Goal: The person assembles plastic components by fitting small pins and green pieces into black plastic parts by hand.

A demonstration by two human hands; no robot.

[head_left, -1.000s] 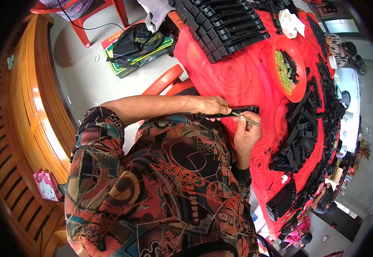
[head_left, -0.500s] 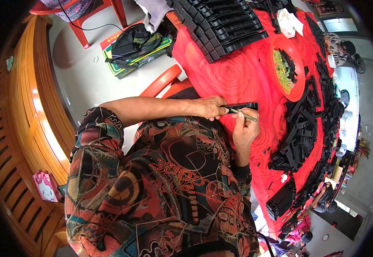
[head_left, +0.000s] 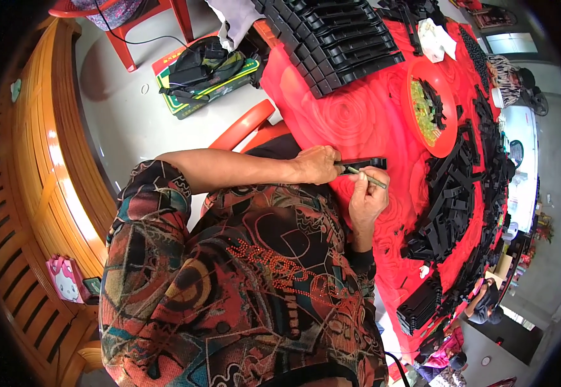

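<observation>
My left hand [head_left: 320, 164] is closed on the near end of a narrow black plastic part [head_left: 372, 162], keeping it on the red tablecloth [head_left: 351, 119]. In my right hand [head_left: 367, 197] a thin greenish pen-like tool [head_left: 375, 180] is pinched between thumb and fingers. Its tip points at the black part, close to my left fingers. Whether the tip touches the part is too small to tell. To the right of both hands lies a large heap of loose black plastic parts [head_left: 451, 206].
An orange-red bowl [head_left: 448, 138] with small yellow-green pieces and black parts stands beyond my hands. Stacked black parts [head_left: 332, 48] fill the table's far left; another stack [head_left: 420, 303] lies lower right. A red plastic chair [head_left: 245, 126] touches the table's left side. Other people [head_left: 487, 303] are at the far right.
My left hand has shifted slightly on the black part, its fingers more curled. The tool in my right hand has tilted a little. The whole view has moved very slightly.
</observation>
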